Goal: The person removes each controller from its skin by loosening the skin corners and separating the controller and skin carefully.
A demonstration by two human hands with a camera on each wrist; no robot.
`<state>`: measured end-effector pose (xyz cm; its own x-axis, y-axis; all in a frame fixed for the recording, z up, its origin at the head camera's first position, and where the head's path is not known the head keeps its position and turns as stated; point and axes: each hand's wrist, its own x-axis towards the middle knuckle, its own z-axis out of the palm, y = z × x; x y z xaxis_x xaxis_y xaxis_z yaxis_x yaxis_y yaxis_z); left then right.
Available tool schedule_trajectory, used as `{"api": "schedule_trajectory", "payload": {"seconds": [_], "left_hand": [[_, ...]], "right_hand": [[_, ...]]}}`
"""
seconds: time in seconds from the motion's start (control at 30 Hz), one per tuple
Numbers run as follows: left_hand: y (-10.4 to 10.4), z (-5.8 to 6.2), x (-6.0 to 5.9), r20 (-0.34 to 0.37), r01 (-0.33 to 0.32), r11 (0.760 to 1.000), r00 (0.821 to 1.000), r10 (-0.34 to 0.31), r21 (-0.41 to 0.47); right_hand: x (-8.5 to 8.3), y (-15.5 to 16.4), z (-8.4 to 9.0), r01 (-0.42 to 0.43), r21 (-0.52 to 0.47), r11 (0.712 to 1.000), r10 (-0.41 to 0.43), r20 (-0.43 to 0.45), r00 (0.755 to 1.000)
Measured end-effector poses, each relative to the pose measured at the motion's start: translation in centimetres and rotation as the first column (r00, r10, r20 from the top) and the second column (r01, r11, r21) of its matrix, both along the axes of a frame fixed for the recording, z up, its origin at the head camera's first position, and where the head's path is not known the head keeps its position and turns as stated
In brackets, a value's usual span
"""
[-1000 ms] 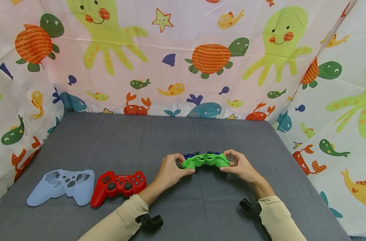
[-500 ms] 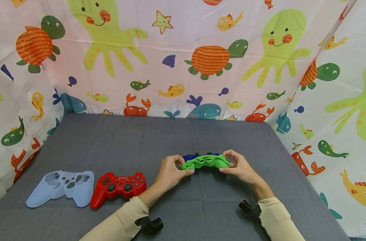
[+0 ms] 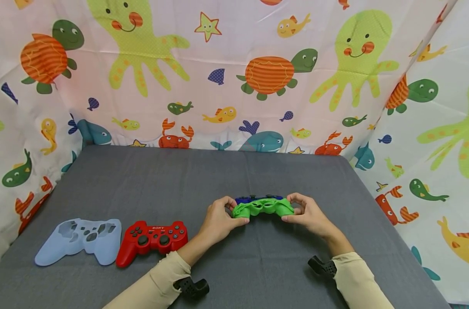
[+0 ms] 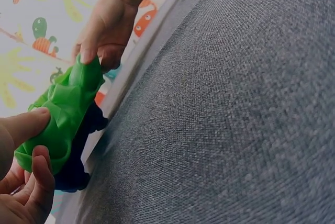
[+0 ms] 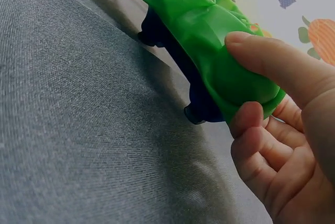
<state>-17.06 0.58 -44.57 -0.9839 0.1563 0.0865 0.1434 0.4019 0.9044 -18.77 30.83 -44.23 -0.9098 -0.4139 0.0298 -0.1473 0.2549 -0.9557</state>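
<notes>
Dark blue plastic game controller point(image 3: 257, 199) in wrinkled bright green silicone cover point(image 3: 263, 207), above grey cloth table point(image 3: 180, 171).
Left hand point(image 3: 219, 221) and right hand point(image 3: 309, 214) pinch cover ends; controller mostly hidden.

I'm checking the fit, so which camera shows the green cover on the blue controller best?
The right wrist view: the green cover fills it, stretched over the blue controller. The left wrist view shows its bunched left end between both hands. The head view shows it whole but small.
</notes>
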Motion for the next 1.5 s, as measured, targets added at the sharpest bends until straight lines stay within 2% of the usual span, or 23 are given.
{"api": "schedule_trajectory", "payload": {"seconds": [0.3,0.8,0.97,1.07,1.3,1.5], "left_hand": [[0.02,0.02,0.03,0.001,0.0,1.0,1.0,0.0,-0.002],[0.02,0.14,0.11,0.012,0.005,1.0,1.0,-0.005,0.001],[0.03,0.28,0.25,0.04,0.05,0.996,0.998,-0.053,0.078],[0.06,0.32,0.34,0.025,0.051,0.993,0.998,-0.054,0.111],[0.0,0.23,0.22,-0.03,0.015,0.998,0.999,-0.013,0.062],[-0.09,-0.07,-0.02,-0.064,0.004,0.998,0.998,-0.007,-0.055]], "right_hand": [[0.05,0.22,-0.45,-0.015,-0.001,1.0,0.015,-0.044,0.999],[-0.17,0.31,-0.47,-0.018,0.02,1.0,0.019,-0.064,0.998],[-0.27,0.3,-0.43,-0.032,0.008,0.999,0.033,-0.061,0.998],[-0.29,0.18,-0.32,-0.014,0.007,1.0,0.014,-0.066,0.998],[-0.12,-0.21,-0.09,0.065,0.027,0.998,-0.064,-0.056,0.996],[-0.1,-0.51,-0.07,0.074,0.035,0.997,-0.072,-0.043,0.996]]}}
